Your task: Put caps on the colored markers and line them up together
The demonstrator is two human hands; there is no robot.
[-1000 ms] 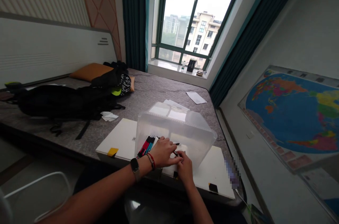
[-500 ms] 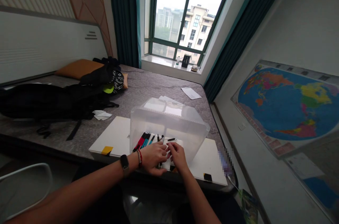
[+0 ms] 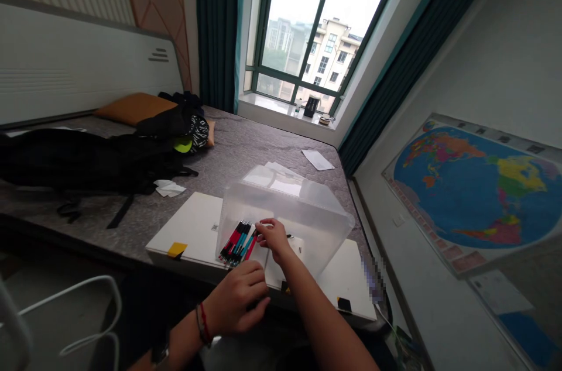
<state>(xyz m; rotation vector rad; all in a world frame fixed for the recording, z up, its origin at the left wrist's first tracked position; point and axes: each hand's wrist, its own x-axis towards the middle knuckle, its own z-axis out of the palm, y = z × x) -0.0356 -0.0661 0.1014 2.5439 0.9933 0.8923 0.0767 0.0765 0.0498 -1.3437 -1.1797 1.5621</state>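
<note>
In the head view, several red, blue and black pens [image 3: 237, 242] lie side by side inside a clear plastic bin [image 3: 302, 213] resting on its side. My right hand [image 3: 272, 237] reaches into the bin, its thumb and fingers pinched at the upper end of a red pen [image 3: 252, 247] at the right of the row. Nearer to me, my left hand [image 3: 239, 299] is loosely curled in front of the board's edge, and nothing shows in it. Right of my right wrist, a small white piece with dark marks [image 3: 297, 245] lies partly hidden.
Beneath the bin is a white board [image 3: 184, 222] with yellow and black corner tabs, on a grey mattress [image 3: 246, 137]. A black bag [image 3: 79, 160] and crumpled tissue [image 3: 169, 188] lie left. A white curved cable or frame [image 3: 88, 280] stands at lower left.
My hands were together over small parts in the bin. My left hand has drawn back toward me, and my right hand has moved left to the row of pens.
</note>
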